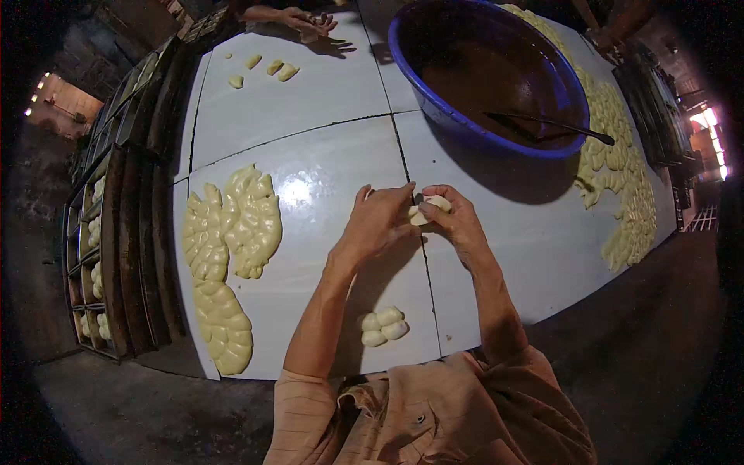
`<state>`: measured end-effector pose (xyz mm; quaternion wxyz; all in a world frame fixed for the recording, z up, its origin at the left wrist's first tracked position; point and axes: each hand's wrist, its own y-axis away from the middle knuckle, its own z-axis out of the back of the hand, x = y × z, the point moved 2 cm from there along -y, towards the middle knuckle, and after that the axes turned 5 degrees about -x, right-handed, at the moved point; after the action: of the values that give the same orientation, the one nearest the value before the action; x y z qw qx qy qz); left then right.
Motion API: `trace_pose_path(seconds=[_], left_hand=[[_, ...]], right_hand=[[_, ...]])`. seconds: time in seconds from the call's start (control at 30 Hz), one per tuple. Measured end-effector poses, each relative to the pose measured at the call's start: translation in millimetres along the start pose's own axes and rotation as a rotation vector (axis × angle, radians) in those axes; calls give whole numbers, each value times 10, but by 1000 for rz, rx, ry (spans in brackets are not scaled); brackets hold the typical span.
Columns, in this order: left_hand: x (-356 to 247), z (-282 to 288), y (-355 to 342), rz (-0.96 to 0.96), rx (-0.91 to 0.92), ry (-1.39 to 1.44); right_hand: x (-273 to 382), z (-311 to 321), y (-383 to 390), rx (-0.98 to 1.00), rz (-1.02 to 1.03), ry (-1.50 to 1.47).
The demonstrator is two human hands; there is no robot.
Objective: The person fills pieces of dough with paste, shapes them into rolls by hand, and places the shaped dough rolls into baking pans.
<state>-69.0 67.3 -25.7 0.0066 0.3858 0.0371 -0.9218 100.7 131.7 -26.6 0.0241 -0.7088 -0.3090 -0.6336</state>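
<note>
My left hand (378, 215) and my right hand (453, 221) meet near the middle of the white tiled tabletop (310, 155), both closed around a small piece of pale dough (434, 204). My right thumb and fingers press on the piece; my left fingertips are curled at its left side, partly hiding it. A cluster of several pale dough balls (384, 325) lies near the front edge, between my forearms. Left of my hands spread large lumpy sheets of yellowish, glossy dough (248, 221).
A large blue basin (422, 93) of brown liquid, a dark utensil (589, 132) across it, stands back right. More dough (620, 217) lines the right edge, several small pieces (287, 71) the back left. Racks (116, 248) stand left. Other people's hands (310, 23) show at the far edge.
</note>
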Motion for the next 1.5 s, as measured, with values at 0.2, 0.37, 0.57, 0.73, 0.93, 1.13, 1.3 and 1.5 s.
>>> trace_pose_path(seconds=[0.2,0.37,0.57,0.73,0.93,1.13,1.3,1.5], left_hand=[[-15,-218,39,-99,-25,-171],[-5,-347,87,-175,-240,-340],[-104,-166,102,-77,-25,-250],[-487,43,81,50,-169,173],[-597,42,165,323,-63,622],[-628,-268,268,305,-133,962],[-862,-212,103,-124,-566,679],[-1205,-464,-62,-291,-686,859]], right_hand=[[-70,46,-19,21,-43,82],[66,134,111,144,-108,-149],[505,160,306,162,78,-473],[354,204,312,102,14,-238],[260,162,304,-19,54,40],[299,226,418,-247,270,230],[475,63,541,-152,324,-54],[791,6,723,130,121,-617]])
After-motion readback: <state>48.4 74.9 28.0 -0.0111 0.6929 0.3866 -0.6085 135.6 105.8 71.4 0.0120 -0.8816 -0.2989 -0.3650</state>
